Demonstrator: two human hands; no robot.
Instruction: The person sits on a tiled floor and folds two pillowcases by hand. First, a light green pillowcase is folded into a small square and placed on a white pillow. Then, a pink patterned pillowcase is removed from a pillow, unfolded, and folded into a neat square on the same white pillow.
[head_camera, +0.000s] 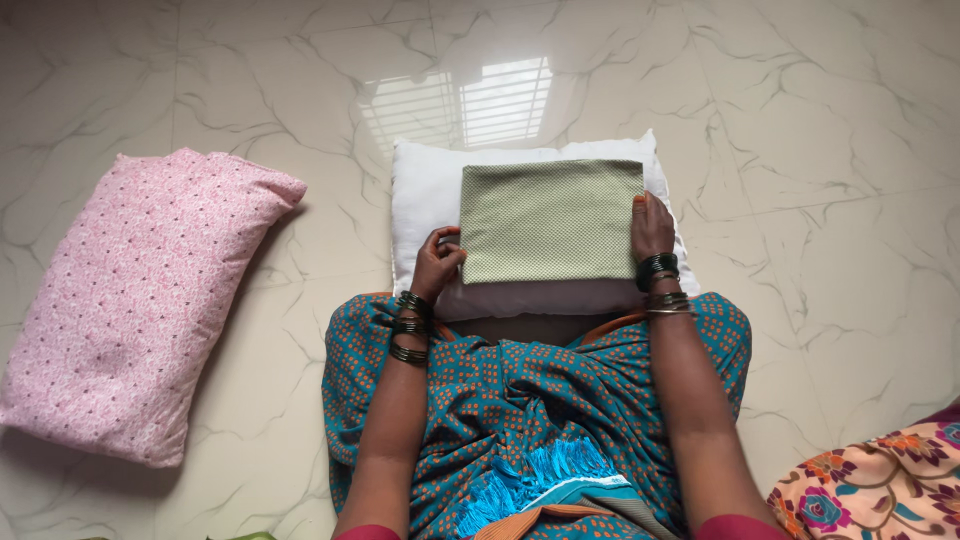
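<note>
Green cloth: pale green, fine dotted weave, folded into a flat rectangle; centre of frame, lying on the white pillow, edges squared.
White pillow: plain, uncovered, flat on the marble floor; centre frame, upper corners showing past the cloth, near edge against the person's lap.
</note>
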